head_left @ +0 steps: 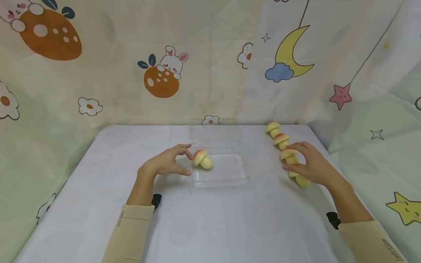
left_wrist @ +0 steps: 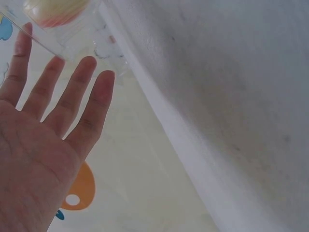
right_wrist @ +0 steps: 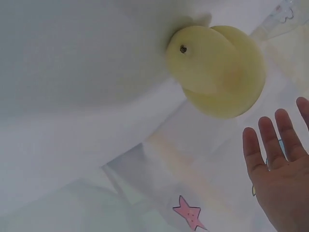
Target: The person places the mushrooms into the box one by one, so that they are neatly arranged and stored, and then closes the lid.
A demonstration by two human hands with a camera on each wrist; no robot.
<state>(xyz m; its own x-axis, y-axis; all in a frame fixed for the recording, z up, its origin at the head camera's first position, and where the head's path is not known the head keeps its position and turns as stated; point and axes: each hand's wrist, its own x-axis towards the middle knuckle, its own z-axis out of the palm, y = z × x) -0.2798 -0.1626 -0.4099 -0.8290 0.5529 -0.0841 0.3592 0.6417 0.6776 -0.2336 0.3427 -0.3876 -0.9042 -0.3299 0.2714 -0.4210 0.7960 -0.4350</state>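
Observation:
A clear plastic box [head_left: 227, 182] with its lid [head_left: 215, 133] folded back sits mid-table. One toy mushroom [head_left: 204, 160], pale yellow with a reddish cap, lies inside at its left end. My left hand [head_left: 167, 160] is at the box's left side, thumb and fingers spread apart; in the left wrist view its straight fingertips [left_wrist: 104, 82] overlap the box wall. On the right, my right hand [head_left: 309, 164] reaches over a slanting row of toy mushrooms, thumb and forefinger on either side of a middle mushroom [head_left: 289, 155]. Its fingers [right_wrist: 265, 140] look straight in the right wrist view.
The row runs from a far mushroom [head_left: 273, 128] near the table's back edge to a near mushroom [head_left: 302, 180] below my right hand. A white cloth covers the table [head_left: 210, 226]. Behind it hangs a printed curtain [head_left: 210, 73], which also borders both sides.

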